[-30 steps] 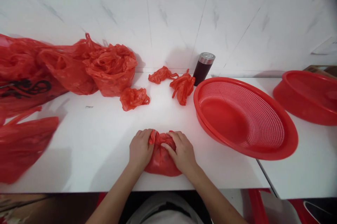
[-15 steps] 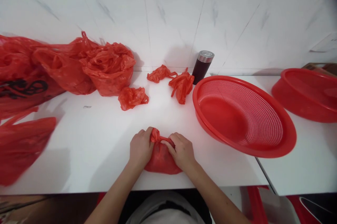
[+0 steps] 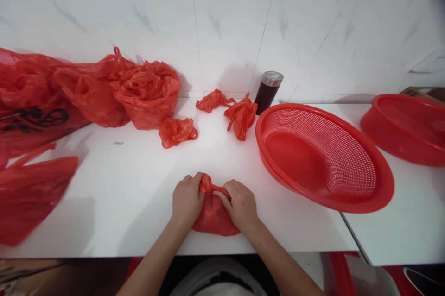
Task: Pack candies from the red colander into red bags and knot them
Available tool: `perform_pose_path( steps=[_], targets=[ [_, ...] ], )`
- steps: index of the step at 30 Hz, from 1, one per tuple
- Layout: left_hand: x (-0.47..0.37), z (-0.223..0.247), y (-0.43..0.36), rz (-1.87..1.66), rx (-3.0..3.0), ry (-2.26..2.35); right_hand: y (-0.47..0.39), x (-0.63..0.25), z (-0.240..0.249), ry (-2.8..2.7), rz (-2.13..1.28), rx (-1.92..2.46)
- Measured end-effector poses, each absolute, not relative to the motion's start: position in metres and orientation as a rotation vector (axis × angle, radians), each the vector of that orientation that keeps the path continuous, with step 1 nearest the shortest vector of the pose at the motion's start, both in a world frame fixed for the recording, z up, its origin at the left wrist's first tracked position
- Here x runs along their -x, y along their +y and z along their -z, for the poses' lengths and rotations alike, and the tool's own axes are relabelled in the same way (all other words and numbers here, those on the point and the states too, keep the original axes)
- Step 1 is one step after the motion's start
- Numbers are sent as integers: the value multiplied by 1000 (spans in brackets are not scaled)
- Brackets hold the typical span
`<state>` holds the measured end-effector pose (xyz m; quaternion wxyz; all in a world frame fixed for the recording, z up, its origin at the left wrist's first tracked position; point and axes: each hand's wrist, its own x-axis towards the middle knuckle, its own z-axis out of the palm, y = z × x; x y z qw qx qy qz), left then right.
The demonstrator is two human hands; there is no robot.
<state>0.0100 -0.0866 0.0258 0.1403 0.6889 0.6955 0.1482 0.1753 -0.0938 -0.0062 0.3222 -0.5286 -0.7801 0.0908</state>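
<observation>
Between my two hands a small red plastic bag (image 3: 214, 217) rests on the white table near its front edge, bulging with contents I cannot make out. My left hand (image 3: 188, 197) is closed on the gathered, twisted top at the bag's left side. On the other side my right hand (image 3: 242, 204) grips the bag's top, its thumb lying along the plastic. The neck of the bag is bunched between the hands. Parts of the fingers are hidden behind the plastic.
Crumpled red bags (image 3: 178, 132) lie beyond my hands. Stuffed red bags (image 3: 148, 97) stand at the back left. A dark tumbler (image 3: 268, 92) is by the wall. A red perforated basket (image 3: 347, 157) sits to the right, a red basin (image 3: 403, 138) farther right. A gap (image 3: 354, 236) separates two tables.
The whole view has shifted slightly, so everything sits a little lower in the picture. Both hands keep their hold on the bag, with hardly any visible movement.
</observation>
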Motion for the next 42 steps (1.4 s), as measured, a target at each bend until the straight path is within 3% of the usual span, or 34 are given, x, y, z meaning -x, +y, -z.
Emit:
perform_pose_path(
  steps=[10, 15, 21, 30, 33, 37, 42],
  targets=[
    [-12, -25, -85, -548, -1869, 1972, -94, -175, 10, -1986, -345, 1399],
    [1, -31, -87, -708, -1712, 1815, -97, -185, 1, -1544, -897, 1260],
    [29, -47, -103, -900, -1079, 1476, -89, -202, 4, -733, -1417, 950],
    [84, -43, -118, -1062, -767, 1402, -90, -200, 6, -613, -1457, 872],
    [89, -58, -118, -1077, -954, 1584, -84, -203, 8, -626, -1430, 871],
    [51, -77, -115, -1223, -1637, 1859, -79, -205, 8, -610, -1428, 848],
    [-9, -66, -103, -574, -2231, 1496, -84, -206, 6, -552, -1444, 831]
  ],
)
